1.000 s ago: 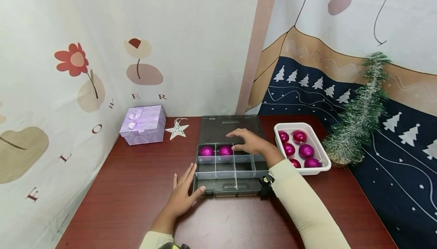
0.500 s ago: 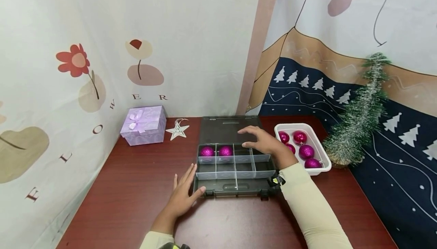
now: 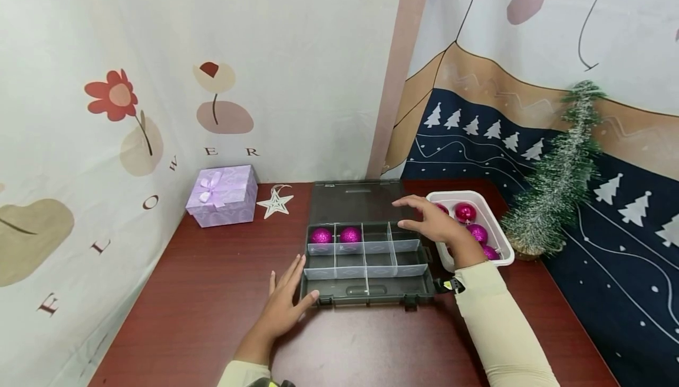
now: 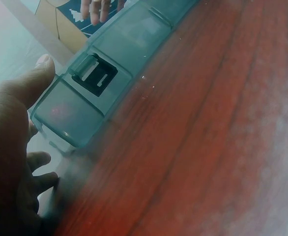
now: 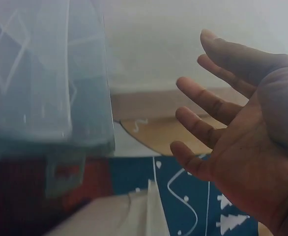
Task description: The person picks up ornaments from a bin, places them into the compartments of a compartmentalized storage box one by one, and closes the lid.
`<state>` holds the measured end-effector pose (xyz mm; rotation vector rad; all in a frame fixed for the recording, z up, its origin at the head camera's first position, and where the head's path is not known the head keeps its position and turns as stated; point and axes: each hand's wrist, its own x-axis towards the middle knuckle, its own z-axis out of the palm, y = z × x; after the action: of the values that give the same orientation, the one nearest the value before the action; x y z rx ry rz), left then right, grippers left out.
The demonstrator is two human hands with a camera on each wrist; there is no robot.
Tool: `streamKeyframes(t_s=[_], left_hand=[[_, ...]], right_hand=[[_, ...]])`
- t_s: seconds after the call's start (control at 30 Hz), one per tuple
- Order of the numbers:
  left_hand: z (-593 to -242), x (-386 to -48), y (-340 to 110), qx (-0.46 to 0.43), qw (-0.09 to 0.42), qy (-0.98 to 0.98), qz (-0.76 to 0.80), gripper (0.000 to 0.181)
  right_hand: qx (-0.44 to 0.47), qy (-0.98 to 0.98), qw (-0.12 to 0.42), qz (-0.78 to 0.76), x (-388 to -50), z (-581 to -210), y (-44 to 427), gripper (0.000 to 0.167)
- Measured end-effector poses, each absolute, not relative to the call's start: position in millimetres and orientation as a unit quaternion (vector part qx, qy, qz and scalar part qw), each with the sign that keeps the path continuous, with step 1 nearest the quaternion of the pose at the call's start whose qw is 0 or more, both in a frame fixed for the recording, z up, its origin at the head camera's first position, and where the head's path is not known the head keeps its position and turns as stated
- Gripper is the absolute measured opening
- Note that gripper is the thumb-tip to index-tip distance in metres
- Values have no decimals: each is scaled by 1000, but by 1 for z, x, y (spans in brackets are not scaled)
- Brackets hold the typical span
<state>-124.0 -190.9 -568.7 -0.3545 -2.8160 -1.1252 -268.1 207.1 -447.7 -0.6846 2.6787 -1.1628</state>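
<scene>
A dark translucent organizer box [image 3: 350, 287] lies with its lid [image 3: 355, 201] folded back. Two glittery magenta balls [image 3: 321, 235] [image 3: 350, 234] sit in the two left compartments of its back row. The left hand [image 3: 283, 304] rests against the box's front left corner, fingers spread, thumb at the front edge; the left wrist view shows its thumb beside a latch [image 4: 95, 74]. Over the gap between the box and a white tray [image 3: 508, 254] hovers the right hand [image 3: 437, 223], holding nothing, its fingers loosely extended in the right wrist view. Several magenta and pinkish-red balls [image 3: 465, 212] lie in the tray, partly hidden by that hand.
A lilac gift box [image 3: 223, 195] with a bow stands at the back left, a white star ornament [image 3: 275, 202] beside it. To the right of the tray stands a frosted small tree [image 3: 557, 181]. Printed cloth hangs behind the table [image 3: 201, 293].
The right hand has moved rightward from above the box's back row toward the white tray, covering more of the tray's left side. The left hand has stayed in place.
</scene>
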Motion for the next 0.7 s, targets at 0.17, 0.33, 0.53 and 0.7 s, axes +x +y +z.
streamKeyframes(t_s=[0.17, 0.33, 0.53, 0.7], left_hand=[[-569, -124, -191, -115, 45, -921, -369, 89], [-568, -123, -190, -116, 45, -921, -370, 89], [-568, -123, -190, -116, 49, -920, -371, 89], [-567, -123, -190, -115, 48, -920, -371, 89]], right_hand=[[-215, 898, 58, -380, -263, -445, 225, 50], [-196, 897, 53, -393, -260, -447, 247, 51], [-189, 897, 29, -398, -261, -451, 272, 50], [-189, 894, 7, -406, -258, -451, 289, 49]])
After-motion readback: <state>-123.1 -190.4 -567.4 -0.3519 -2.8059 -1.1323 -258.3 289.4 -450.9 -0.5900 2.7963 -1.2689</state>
